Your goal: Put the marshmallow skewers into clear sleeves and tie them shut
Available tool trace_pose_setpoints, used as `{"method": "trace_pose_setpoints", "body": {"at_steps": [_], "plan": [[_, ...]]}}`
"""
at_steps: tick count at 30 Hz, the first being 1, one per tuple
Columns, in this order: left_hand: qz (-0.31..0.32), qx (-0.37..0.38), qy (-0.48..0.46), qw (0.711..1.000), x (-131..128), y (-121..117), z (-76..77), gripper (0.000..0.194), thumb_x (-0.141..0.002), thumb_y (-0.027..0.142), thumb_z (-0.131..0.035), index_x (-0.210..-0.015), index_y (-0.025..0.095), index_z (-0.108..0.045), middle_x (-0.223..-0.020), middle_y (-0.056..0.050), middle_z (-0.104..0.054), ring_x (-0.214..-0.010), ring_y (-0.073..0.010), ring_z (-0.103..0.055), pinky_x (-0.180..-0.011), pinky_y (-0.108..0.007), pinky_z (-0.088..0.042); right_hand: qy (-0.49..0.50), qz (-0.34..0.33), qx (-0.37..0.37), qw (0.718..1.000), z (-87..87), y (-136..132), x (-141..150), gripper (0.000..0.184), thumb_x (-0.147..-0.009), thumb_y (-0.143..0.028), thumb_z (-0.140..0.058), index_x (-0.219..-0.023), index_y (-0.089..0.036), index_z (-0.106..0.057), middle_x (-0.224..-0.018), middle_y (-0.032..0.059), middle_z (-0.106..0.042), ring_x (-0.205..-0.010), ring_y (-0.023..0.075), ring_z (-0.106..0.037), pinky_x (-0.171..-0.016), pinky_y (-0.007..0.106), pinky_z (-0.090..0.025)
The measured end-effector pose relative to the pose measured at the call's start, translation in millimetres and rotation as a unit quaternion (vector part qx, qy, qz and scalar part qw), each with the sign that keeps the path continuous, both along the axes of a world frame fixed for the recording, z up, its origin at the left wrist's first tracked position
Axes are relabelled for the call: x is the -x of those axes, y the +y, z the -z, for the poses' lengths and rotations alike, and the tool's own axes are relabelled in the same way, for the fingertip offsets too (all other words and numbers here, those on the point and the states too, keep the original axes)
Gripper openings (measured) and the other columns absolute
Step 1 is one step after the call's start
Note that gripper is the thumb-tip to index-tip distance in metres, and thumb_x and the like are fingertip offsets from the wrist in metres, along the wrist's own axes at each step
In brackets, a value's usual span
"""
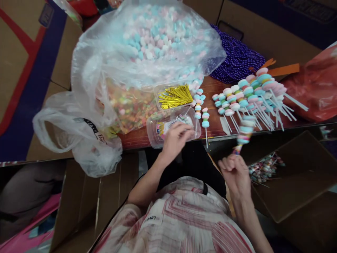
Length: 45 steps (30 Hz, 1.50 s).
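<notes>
My right hand point(236, 172) is closed around the lower end of a candy skewer point(246, 130), whose pastel marshmallow-like pieces are blurred. Something colourful is wrapped below the candy. My left hand point(176, 141) is over a clear plastic tub point(155, 142) of small printed tags, fingers bent and a little apart, with nothing visible in them. Behind that tub, a second clear tub holds gold twist ties point(175, 97). Two short candy skewers point(205, 119) lie to the right of the tubs. A pile of candy skewers point(250, 93) with white sticks lies further right on the table.
A large clear bag point(158, 42) of pastel candies stands at the back, beside a bag of orange-yellow candies point(131, 105). Purple cord point(233, 56) lies behind the pile. An open cardboard box point(297, 175) at lower right contains wrapped skewers. A white plastic bag point(86, 144) hangs over the table edge.
</notes>
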<state>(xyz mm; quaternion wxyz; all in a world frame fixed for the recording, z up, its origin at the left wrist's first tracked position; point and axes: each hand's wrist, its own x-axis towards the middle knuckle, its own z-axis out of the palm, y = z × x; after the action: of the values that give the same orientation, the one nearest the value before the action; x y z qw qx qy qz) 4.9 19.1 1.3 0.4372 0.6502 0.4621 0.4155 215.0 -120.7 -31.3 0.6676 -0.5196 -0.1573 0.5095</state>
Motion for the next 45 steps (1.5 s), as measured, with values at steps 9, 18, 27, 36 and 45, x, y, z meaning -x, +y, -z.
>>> {"method": "trace_pose_setpoints", "body": {"at_steps": [9, 18, 27, 36, 45], "plan": [[-0.090, 0.001, 0.248, 0.965, 35, 42, 31.0, 0.014, -0.078, 0.010, -0.075, -0.080, 0.022, -0.068, -0.085, -0.003, -0.065, -0.084, -0.0213, -0.059, -0.081, -0.033, -0.045, -0.137, 0.117, -0.011, 0.984, 38.3, -7, -109, 0.033, -0.076, -0.059, -0.075, -0.066, -0.028, -0.066, -0.062, 0.0005, -0.042, -0.050, 0.0121, -0.032, -0.047, 0.037, -0.021], [-0.158, 0.026, 0.011, 0.987, 37, 36, 15.2, 0.008, -0.080, 0.024, -0.077, -0.072, 0.023, -0.077, -0.076, -0.001, -0.069, -0.073, -0.0164, -0.057, -0.073, -0.029, -0.041, -0.170, 0.018, -0.047, 0.984, -17.7, 53, 11, 0.021, -0.083, -0.040, -0.079, -0.091, -0.020, -0.076, -0.067, -0.0011, -0.061, -0.059, 0.0108, -0.052, -0.055, 0.025, -0.041], [-0.153, 0.317, -0.440, 0.826, 20, 21, -4.3, 0.023, -0.072, 0.031, -0.088, -0.085, 0.021, -0.071, -0.085, 0.001, -0.073, -0.075, -0.0099, -0.067, -0.071, -0.023, -0.050, -0.227, -0.089, -0.048, 0.969, -33.8, 91, 99, 0.041, -0.077, -0.045, -0.084, -0.108, -0.023, -0.069, -0.095, 0.0018, -0.070, -0.070, 0.0136, -0.059, -0.055, 0.026, -0.049], [-0.131, 0.366, -0.484, 0.784, -1, -2, -11.8, 0.026, -0.062, 0.020, -0.095, -0.079, 0.017, -0.076, -0.081, 0.001, -0.076, -0.075, -0.0095, -0.070, -0.070, -0.021, -0.051, -0.217, -0.057, -0.065, 0.972, -27.9, 108, 102, 0.022, -0.079, -0.040, -0.081, -0.078, -0.020, -0.072, -0.071, -0.0020, -0.065, -0.066, 0.0129, -0.052, -0.064, 0.028, -0.048], [-0.205, 0.283, -0.489, 0.799, -11, -6, -11.3, 0.032, -0.063, 0.036, -0.096, -0.067, 0.015, -0.071, -0.068, 0.003, -0.070, -0.060, -0.0068, -0.061, -0.060, -0.020, -0.046, -0.236, -0.061, -0.033, 0.969, -26.0, 104, 104, 0.046, -0.086, -0.058, -0.071, -0.061, -0.019, -0.063, -0.058, -0.0022, -0.055, -0.055, 0.0118, -0.047, -0.053, 0.026, -0.042]]}}
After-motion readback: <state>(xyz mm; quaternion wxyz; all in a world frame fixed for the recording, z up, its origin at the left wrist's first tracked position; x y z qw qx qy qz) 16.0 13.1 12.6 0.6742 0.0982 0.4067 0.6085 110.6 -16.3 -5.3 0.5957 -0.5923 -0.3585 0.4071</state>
